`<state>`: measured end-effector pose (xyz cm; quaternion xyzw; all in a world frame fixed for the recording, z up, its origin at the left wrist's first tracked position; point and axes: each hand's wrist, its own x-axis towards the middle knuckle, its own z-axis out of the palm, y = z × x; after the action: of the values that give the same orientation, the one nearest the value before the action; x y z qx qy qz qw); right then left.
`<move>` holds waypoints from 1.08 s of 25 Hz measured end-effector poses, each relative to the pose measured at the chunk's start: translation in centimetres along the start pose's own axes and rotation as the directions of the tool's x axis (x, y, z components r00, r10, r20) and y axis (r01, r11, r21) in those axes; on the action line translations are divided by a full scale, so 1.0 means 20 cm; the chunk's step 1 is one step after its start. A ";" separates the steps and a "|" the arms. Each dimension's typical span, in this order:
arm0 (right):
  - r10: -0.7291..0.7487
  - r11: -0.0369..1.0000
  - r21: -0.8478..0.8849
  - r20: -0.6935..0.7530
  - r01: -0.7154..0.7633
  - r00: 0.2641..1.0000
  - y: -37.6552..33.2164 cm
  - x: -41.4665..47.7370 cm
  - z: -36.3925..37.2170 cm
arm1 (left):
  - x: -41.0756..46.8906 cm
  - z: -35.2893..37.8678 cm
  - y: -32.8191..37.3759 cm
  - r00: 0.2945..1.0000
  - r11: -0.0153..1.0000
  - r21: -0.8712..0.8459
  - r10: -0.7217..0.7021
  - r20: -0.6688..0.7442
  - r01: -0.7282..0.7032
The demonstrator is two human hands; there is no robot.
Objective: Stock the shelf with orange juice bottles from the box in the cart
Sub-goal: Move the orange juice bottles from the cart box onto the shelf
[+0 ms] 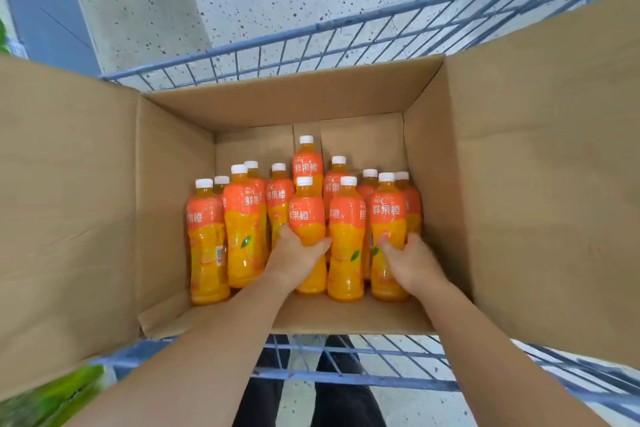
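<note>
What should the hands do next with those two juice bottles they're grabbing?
Probably lift them straight up and out. The left hand is wrapped around one front bottle and the right hand around another front bottle, both upright inside the open cardboard box. Neighbouring bottles stand close, so a straight pull seems least likely to knock them.

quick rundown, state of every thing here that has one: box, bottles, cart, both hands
cardboard box: open, flaps spread outward, sitting in the cart, partly filled
orange juice bottles: upright, white caps on, clustered on the box floor
left hand: wrapped around a bottle in the front row
right hand: wrapped around another front-row bottle
cart: blue wire, holding the box
</note>
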<state>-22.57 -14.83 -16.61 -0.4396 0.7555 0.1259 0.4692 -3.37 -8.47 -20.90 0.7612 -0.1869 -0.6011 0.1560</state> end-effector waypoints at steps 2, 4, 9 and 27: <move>0.010 1.000 -0.013 0.008 -0.010 1.000 -0.01 0.04 0.01 | 0.04 0.00 -0.02 1.000 0.997 0.075 0.005 -0.003 -0.005; 0.001 1.000 -0.016 -0.004 -0.001 1.000 -0.01 0.07 0.01 | 0.06 -0.01 -0.04 1.000 0.992 0.125 0.006 -0.021 -0.004; -0.032 0.996 0.076 -0.062 0.036 0.998 -0.03 0.01 -0.04 | -0.02 -0.09 -0.01 0.996 0.990 0.119 0.083 -0.042 -0.077; -0.581 0.740 0.349 -0.099 0.575 0.808 -0.39 -0.98 -0.39 | -1.12 -0.52 0.37 0.898 0.915 -0.129 0.333 -0.288 -0.381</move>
<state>-17.82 -13.38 5.23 -0.5566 0.5879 -0.1636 0.5637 1.38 -4.18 4.13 0.7683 -0.2460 -0.4715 0.3562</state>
